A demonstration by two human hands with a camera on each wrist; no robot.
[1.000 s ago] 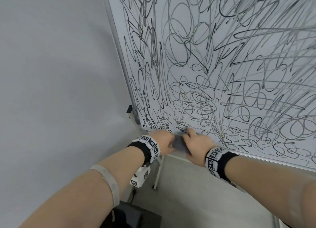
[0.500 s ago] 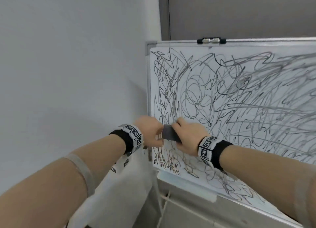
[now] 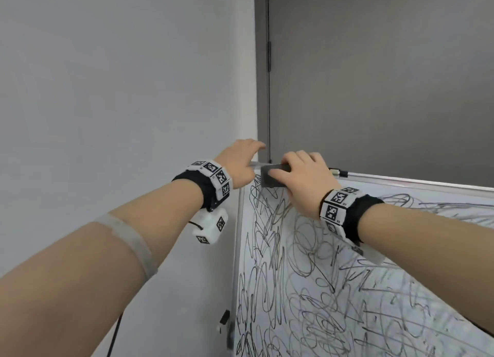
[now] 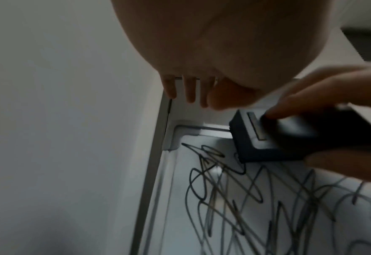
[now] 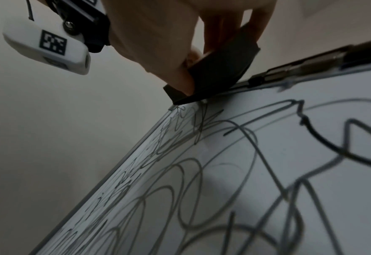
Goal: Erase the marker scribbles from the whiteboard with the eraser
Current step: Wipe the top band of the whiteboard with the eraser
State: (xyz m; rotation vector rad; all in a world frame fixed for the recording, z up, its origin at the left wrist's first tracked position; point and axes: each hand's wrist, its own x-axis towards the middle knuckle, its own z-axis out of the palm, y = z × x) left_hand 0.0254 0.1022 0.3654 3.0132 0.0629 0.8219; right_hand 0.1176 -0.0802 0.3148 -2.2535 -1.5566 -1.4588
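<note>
The whiteboard (image 3: 374, 289) is covered in black marker scribbles (image 3: 307, 263) and leans against the wall. My right hand (image 3: 302, 177) grips a dark grey eraser (image 3: 270, 178) at the board's top-left corner, its felt touching the surface just under the top rail. The left wrist view shows the eraser (image 4: 289, 138) by the frame corner with scribbles (image 4: 224, 189) right below it. My left hand (image 3: 238, 161) curls over the top-left corner of the frame, its fingers (image 4: 189, 89) hanging over the top edge beside the eraser. In the right wrist view the eraser (image 5: 219, 72) meets the top rail.
A grey wall (image 3: 120, 89) runs along the board's left edge. Behind the board stands a dark door (image 3: 374, 75). A black and silver clip (image 3: 338, 172) sits on the top rail just right of my right hand. A cable hangs below my left wrist.
Both hands rose with the eraser from the board's bottom edge to its top-left corner. My left hand left the eraser and took hold of the frame corner.
</note>
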